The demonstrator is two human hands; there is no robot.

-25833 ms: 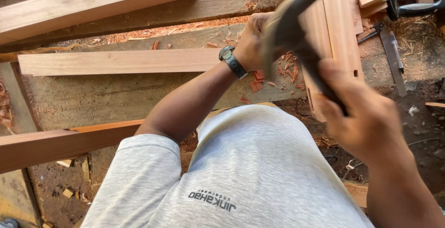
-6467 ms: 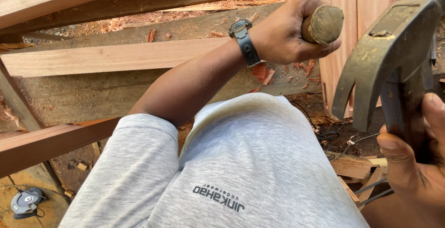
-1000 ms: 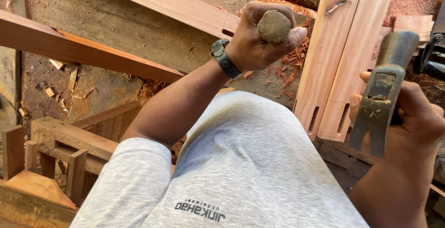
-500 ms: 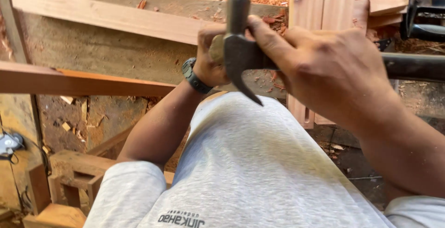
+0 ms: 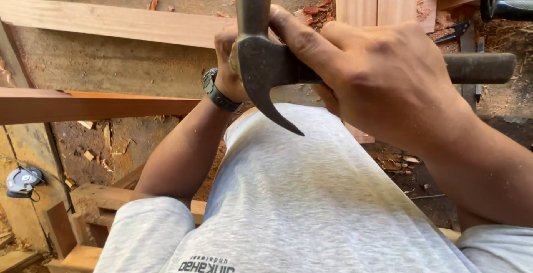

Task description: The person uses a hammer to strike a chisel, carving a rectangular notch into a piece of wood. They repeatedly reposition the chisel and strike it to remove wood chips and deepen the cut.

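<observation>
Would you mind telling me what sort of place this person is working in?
Most likely a carpentry workshop: long reddish sawn timber planks lie about, wood chips and sawdust litter the ground, and the right hand grips a worn metal claw hammer.

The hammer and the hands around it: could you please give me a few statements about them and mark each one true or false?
1. The right hand grips the hammer close to its head. True.
2. The hammer's claw points up toward the top of the picture. False: the curved claw points down, toward the grey shirt.
3. The left hand wears a wristwatch. True.
4. The left hand lies flat on the long plank. False: it is raised and closed just behind the hammer head, partly hidden by it.
5. The hammer handle sticks out to the right past the right hand. True.
</observation>
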